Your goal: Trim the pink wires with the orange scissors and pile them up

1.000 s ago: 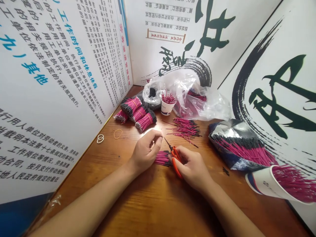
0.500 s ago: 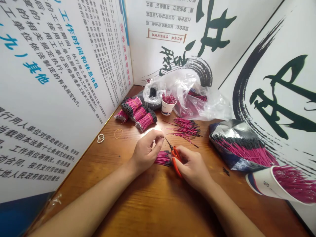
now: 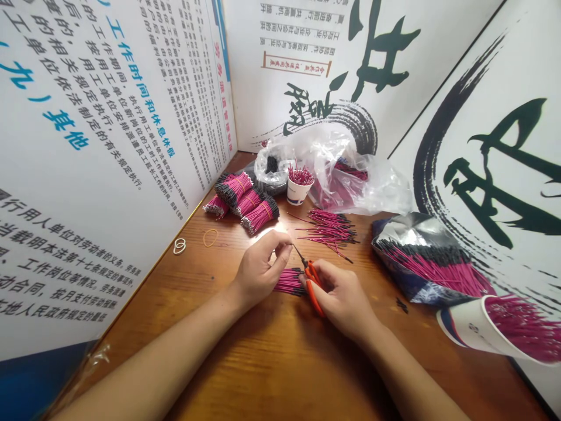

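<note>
Orange-handled tool (image 3: 312, 275) — slim, dark tip | right fingers (image 3: 326, 271) wrapped round it | left fingers (image 3: 281, 261) bent — grip unclear

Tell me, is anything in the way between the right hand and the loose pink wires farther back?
Nothing visible stands between the right hand and the loose pink wires. The orange-handled tool in its grip points toward the left hand's fingertips, off to the side of that route.
</note>
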